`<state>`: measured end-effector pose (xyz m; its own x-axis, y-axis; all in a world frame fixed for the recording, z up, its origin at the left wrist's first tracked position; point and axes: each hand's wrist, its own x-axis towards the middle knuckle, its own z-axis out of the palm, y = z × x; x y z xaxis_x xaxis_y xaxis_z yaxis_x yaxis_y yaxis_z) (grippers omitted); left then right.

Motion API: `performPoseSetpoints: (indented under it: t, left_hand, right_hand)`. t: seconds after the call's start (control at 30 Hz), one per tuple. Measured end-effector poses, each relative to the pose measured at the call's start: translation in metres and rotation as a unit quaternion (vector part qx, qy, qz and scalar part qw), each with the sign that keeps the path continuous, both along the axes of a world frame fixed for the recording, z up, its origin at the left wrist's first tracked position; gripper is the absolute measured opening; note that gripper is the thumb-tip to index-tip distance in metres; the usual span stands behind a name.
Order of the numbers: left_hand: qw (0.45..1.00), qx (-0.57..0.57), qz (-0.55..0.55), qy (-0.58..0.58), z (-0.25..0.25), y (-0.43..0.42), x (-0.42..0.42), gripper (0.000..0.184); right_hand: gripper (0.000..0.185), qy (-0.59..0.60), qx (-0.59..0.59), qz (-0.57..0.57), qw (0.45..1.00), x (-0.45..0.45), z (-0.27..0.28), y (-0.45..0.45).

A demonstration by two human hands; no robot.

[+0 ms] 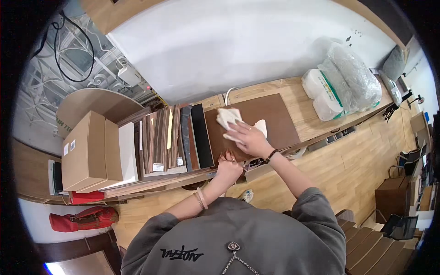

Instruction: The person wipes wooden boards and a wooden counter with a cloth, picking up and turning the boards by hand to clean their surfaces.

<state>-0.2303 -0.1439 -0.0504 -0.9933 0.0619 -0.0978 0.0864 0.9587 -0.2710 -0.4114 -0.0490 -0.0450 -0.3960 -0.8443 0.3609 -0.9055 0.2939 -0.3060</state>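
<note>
A flat brown board (279,114) lies on the wooden counter in the head view. My right hand (251,140) presses a crumpled cream cloth (228,117) against its surface, with folds of the cloth showing on both sides of the hand. At the board's near left corner, my left hand (229,166) is closed with its fingers curled over the edge. The thumb's grip under that edge is hidden.
Left of the board stand upright sample panels (160,137) and a cardboard box (85,153). White packs (323,94) and a bubble-wrapped bundle (353,75) sit on the counter (300,128) at right. A red bag (85,219) is lower left.
</note>
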Motion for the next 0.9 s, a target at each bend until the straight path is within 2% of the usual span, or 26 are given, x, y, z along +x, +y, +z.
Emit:
performPoseSetpoints:
  t: [0.1, 0.13, 0.2, 0.23, 0.3, 0.37, 0.43, 0.47, 0.5, 0.57, 0.6, 0.63, 0.7, 0.77, 0.8, 0.83, 0.87, 0.9]
  left_hand:
    - [0.999, -0.025, -0.037, 0.020, 0.002, -0.006, 0.005, 0.065]
    - [0.998, -0.007, -0.043, 0.034, 0.005, -0.007, 0.007, 0.065]
    - [0.996, 0.027, -0.063, 0.061, 0.012, -0.010, 0.012, 0.064]
    - [0.995, 0.026, -0.078, 0.060, 0.008, -0.010, 0.014, 0.064]
    - [0.997, -0.006, -0.061, 0.052, -0.013, -0.009, 0.009, 0.059]
    - [0.996, -0.018, -0.072, 0.059, -0.004, -0.006, 0.000, 0.056]
    - [0.978, 0.024, -0.103, -0.183, 0.042, -0.005, -0.017, 0.050]
    - [0.945, 0.035, -0.115, -0.304, 0.054, -0.007, -0.022, 0.048]
    - [0.943, 0.028, -0.131, -0.304, 0.054, -0.009, -0.024, 0.048]
    - [0.968, -0.003, -0.124, -0.219, 0.041, -0.007, -0.016, 0.040]
    - [0.977, -0.014, -0.121, -0.174, 0.032, -0.004, -0.012, 0.037]
    - [0.974, -0.016, -0.141, -0.176, 0.017, -0.003, -0.011, 0.037]
    - [0.991, -0.046, -0.104, -0.073, -0.012, -0.003, -0.012, 0.035]
    - [0.986, -0.066, -0.115, -0.099, -0.006, 0.001, -0.014, 0.034]
    - [0.979, -0.071, -0.162, -0.103, -0.005, 0.001, -0.019, 0.034]
    - [0.985, -0.053, -0.136, -0.096, -0.010, 0.000, -0.023, 0.033]
    - [0.989, -0.035, -0.110, -0.095, -0.017, 0.000, -0.024, 0.032]
    - [0.994, -0.069, -0.079, -0.037, -0.031, 0.002, -0.028, 0.032]
  right_hand:
    - [0.045, -0.021, -0.018, -0.111, 0.993, -0.028, -0.012, 0.029]
    - [0.046, 0.069, 0.000, -0.233, 0.970, -0.042, 0.001, 0.047]
    - [0.046, -0.003, -0.038, -0.449, 0.893, -0.066, -0.022, 0.075]
    - [0.046, -0.003, -0.039, -0.462, 0.886, -0.051, -0.021, 0.074]
    - [0.046, 0.086, -0.022, -0.358, 0.929, -0.008, -0.014, 0.055]
    - [0.046, 0.074, -0.028, -0.174, 0.982, 0.039, -0.014, 0.037]
    - [0.050, 0.093, -0.044, -0.045, 0.994, 0.092, 0.006, 0.030]
    - [0.050, 0.096, -0.045, -0.063, 0.992, 0.091, 0.005, 0.033]
    - [0.049, 0.096, -0.050, -0.194, 0.975, 0.084, 0.000, 0.042]
    - [0.047, 0.084, -0.050, -0.444, 0.891, 0.086, -0.012, 0.063]
    - [0.047, 0.082, -0.044, -0.460, 0.883, 0.097, -0.010, 0.067]
    - [0.047, -0.032, -0.122, -0.492, 0.862, 0.108, -0.002, 0.067]
    - [0.045, -0.246, -0.293, -0.533, 0.755, 0.137, 0.007, 0.063]
    - [0.042, -0.377, -0.416, -0.432, 0.706, 0.193, -0.012, 0.051]
    - [0.043, -0.395, -0.489, -0.406, 0.663, 0.226, -0.014, 0.042]
    - [0.046, -0.403, -0.561, -0.381, 0.614, 0.262, -0.012, 0.036]
    - [0.046, -0.384, -0.576, -0.424, 0.584, 0.299, -0.008, 0.036]
    - [0.048, -0.462, -0.654, -0.387, 0.457, 0.336, 0.003, 0.037]
